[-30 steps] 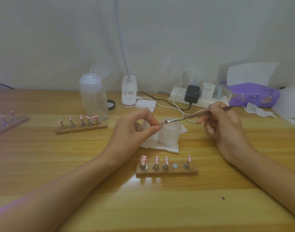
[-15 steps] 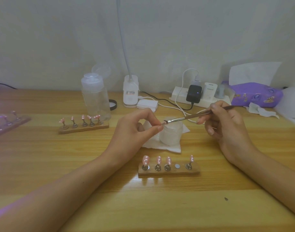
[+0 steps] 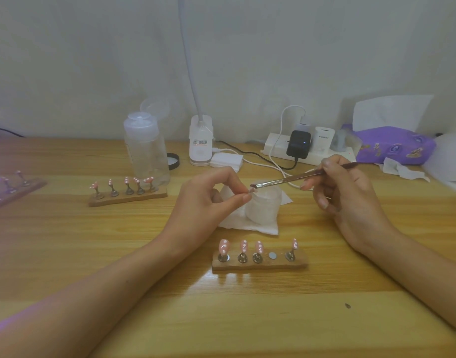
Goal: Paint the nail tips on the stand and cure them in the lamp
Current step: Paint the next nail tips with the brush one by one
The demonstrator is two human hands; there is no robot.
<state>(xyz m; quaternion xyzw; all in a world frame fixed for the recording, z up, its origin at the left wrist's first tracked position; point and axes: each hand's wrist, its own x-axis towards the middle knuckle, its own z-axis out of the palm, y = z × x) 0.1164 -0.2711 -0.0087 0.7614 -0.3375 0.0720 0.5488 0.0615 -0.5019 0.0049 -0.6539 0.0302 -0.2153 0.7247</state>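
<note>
My left hand [image 3: 208, 200] pinches a small nail tip [image 3: 250, 194] between thumb and forefinger, above a white jar [image 3: 264, 208]. My right hand [image 3: 348, 200] holds a thin brush [image 3: 294, 180], whose bristles touch the pinched tip. In front of me a wooden stand [image 3: 259, 264] carries several pink nail tips with white dots; one magnet spot [image 3: 272, 255] on it is bare. A second wooden stand [image 3: 127, 196] with several painted tips sits at the left. Purple light falls on a third stand [image 3: 12, 186] at the far left edge.
A white tissue [image 3: 247, 224] lies under the jar. Behind it stand a clear pump bottle [image 3: 146, 151], a white clip lamp base [image 3: 201, 140], a cotton pad stack [image 3: 226, 161], a power strip [image 3: 307, 148] with chargers and cables, and a purple tissue pack [image 3: 394, 146].
Both hands hold nearly the same pose. The brush tip stays at the pinched nail tip, with only small shifts.
</note>
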